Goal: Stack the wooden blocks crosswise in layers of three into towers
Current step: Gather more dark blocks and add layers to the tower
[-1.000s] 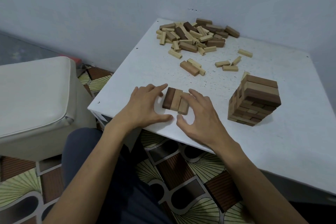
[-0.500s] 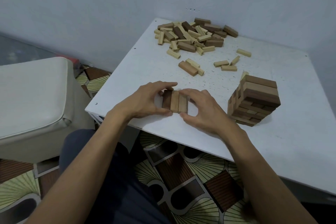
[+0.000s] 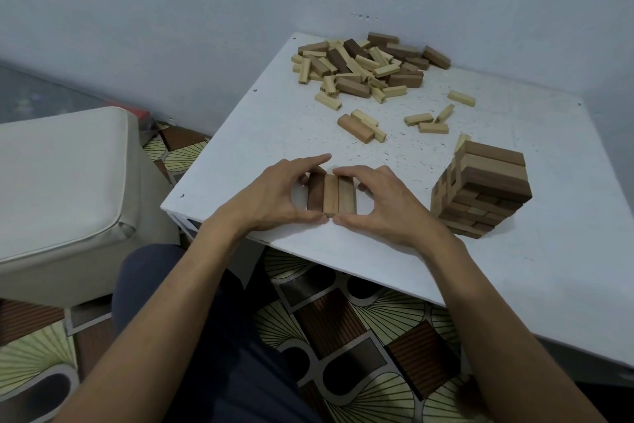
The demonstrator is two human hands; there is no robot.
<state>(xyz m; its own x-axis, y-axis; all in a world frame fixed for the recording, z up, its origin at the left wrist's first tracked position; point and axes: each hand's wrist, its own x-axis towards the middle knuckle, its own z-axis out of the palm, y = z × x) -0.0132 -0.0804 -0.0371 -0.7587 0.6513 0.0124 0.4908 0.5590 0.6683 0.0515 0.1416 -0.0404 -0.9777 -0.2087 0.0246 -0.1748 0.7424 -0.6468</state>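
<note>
- Left of the tower (image 3: 480, 189), near the white table (image 3: 240, 134) edge, a row of three blocks (image 3: 331, 194) lies side by side, touching.
- The left hand (image 3: 274, 196) and right hand (image 3: 387, 206) clamp it — thumbs at the near ends, fingers curled over the far ends.
- Behind the tower, to its left, sits the loose pile (image 3: 363, 69).

The person wears dark blue trousers (image 3: 147, 275), seen over one knee below the left hand (image 3: 274, 196), and both arms are bare from that hand and the right hand (image 3: 387, 206) back to the bottom edge.
</note>
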